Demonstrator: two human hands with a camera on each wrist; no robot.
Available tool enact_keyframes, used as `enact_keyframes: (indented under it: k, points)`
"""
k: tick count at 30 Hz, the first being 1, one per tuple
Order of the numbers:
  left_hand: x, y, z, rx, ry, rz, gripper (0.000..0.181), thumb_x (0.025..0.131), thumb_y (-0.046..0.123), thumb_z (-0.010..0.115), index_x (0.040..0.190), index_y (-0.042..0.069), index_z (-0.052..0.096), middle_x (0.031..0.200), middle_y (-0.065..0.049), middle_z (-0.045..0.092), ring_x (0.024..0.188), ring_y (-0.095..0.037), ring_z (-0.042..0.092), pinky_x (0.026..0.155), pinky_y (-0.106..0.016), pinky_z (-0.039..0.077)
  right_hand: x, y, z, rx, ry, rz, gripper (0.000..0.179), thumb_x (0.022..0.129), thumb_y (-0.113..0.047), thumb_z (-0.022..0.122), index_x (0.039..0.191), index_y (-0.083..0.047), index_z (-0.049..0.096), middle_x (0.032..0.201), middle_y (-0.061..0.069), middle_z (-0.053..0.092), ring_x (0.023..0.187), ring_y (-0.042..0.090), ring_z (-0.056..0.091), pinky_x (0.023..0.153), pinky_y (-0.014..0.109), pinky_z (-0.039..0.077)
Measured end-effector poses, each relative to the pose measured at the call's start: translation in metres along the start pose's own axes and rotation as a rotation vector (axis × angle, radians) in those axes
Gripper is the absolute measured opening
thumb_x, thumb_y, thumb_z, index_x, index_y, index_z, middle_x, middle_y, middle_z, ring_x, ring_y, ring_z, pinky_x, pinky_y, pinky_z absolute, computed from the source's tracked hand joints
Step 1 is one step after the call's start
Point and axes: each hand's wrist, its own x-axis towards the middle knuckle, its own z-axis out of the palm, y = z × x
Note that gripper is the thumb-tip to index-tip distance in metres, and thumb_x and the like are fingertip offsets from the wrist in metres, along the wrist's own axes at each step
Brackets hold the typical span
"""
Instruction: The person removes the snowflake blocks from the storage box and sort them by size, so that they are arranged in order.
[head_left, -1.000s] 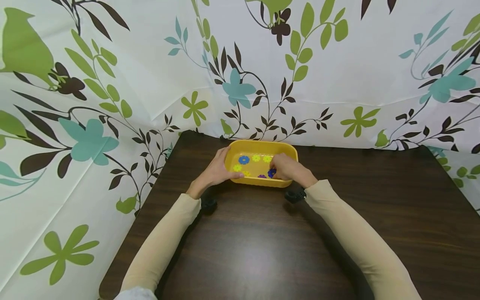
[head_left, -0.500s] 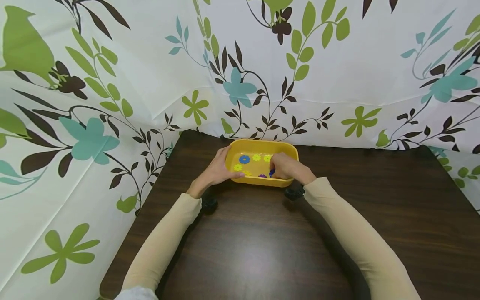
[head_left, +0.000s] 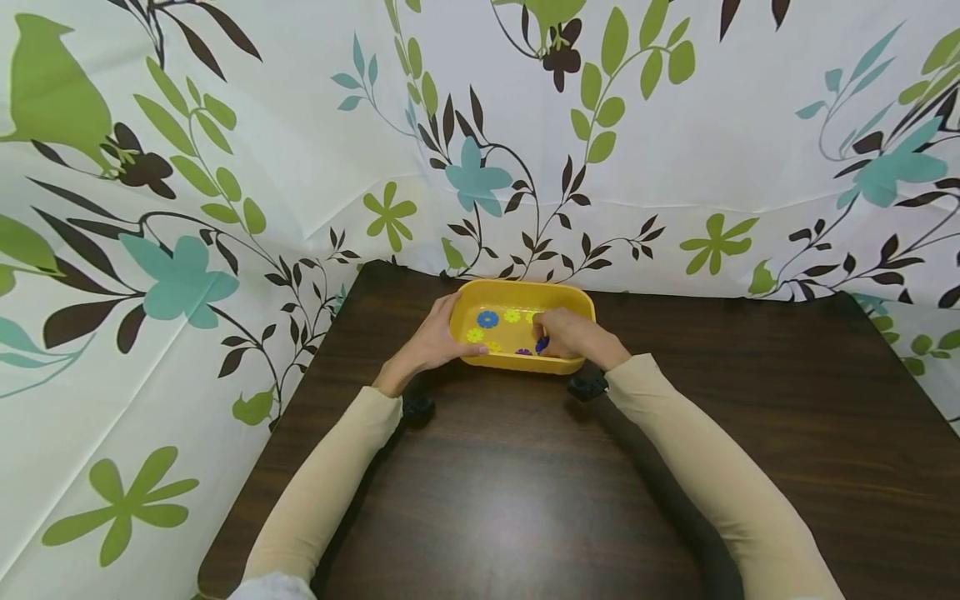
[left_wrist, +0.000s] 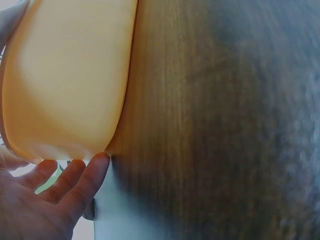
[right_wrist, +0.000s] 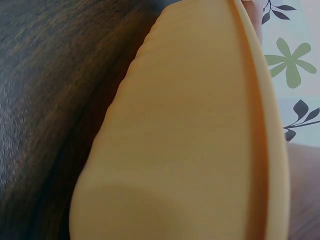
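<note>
A yellow plastic tray stands near the back of the dark table. My left hand grips its left end, thumb over the front rim; in the left wrist view, the fingers touch the tray's end. Inside the tray's right end, my right hand pinches a notched dark blue disc with curled fingers, which partly hide it. Round about lie a notched blue disc, a purple disc and several yellow ones, such as a yellow disc. In the right wrist view, the tray wall hides the right fingers.
The dark wooden table spreads out in front and to the right. A white curtain with leaves and flowers hangs close behind the tray and along the left side. Black wrist cameras sit under both wrists.
My right fingers have shifted slightly left inside the tray, and the dark blue disc, mostly covered half a second ago, shows again at the fingertips. My left hand and the tray stay put.
</note>
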Motion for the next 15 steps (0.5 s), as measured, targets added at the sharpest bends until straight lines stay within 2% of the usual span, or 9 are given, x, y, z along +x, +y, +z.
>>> enact_keyframes:
  k: [9,15]
  points:
    - [-0.0006,-0.0002,0.0011,-0.023,-0.001,-0.017,0.128,0.079,0.049,0.094,0.176,0.013,0.017,0.178,-0.018,0.024,0.142,-0.04,0.05,0.125,-0.058,0.045,-0.0008,0.0031,-0.0031,-0.037,-0.062,-0.019,0.026,0.102,-0.022,0.077,0.122,-0.007,0.071,0.11,0.009,0.069,0.099,0.024,0.059,0.09,0.036,0.05]
    - [-0.0004,-0.0002,0.0007,-0.034,-0.001,-0.005,0.126,0.08,0.047,0.094,0.175,0.014,0.018,0.177,-0.018,0.025,0.14,-0.039,0.051,0.124,-0.057,0.046,-0.0022,0.0029,-0.0095,-0.028,-0.139,-0.002,0.033,0.099,-0.007,0.075,0.131,-0.01,0.069,0.123,0.012,0.069,0.107,0.025,0.058,0.092,0.035,0.05]
